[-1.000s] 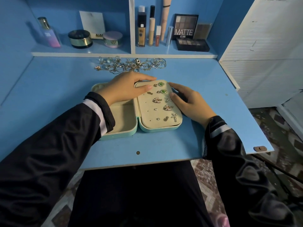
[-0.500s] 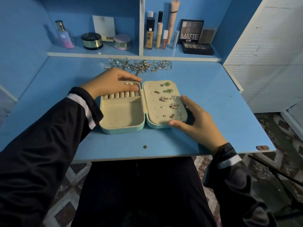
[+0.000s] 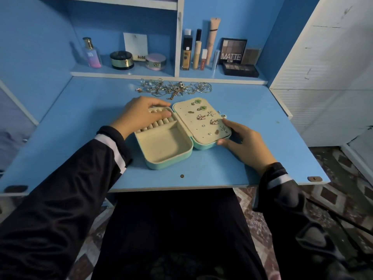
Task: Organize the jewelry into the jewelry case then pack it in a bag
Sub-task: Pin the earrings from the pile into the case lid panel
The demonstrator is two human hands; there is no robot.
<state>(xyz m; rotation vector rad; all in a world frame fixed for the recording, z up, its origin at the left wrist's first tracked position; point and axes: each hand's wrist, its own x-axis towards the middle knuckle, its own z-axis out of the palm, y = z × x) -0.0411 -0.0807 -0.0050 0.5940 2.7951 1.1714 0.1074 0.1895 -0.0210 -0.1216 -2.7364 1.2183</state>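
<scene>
Since half a second ago the open jewelry case (image 3: pixel 163 146) has turned slightly askew on the counter (image 3: pixel 90 118). The right hand (image 3: pixel 242 140) now grips the lid's (image 3: pixel 193 126) outer edge. The left hand (image 3: pixel 137 116) lies over the ring rolls (image 3: pixel 159 123), fingers seemingly relaxed. Tangled chains (image 3: pixel 173 88) lie just behind the case, and cosmetics (image 3: pixel 232 51) line the shelf (image 3: pixel 125 72).

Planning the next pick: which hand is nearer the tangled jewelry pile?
Left. Left hand rests just before the pile; right hand grips the case lid's near corner, farther off.
</scene>
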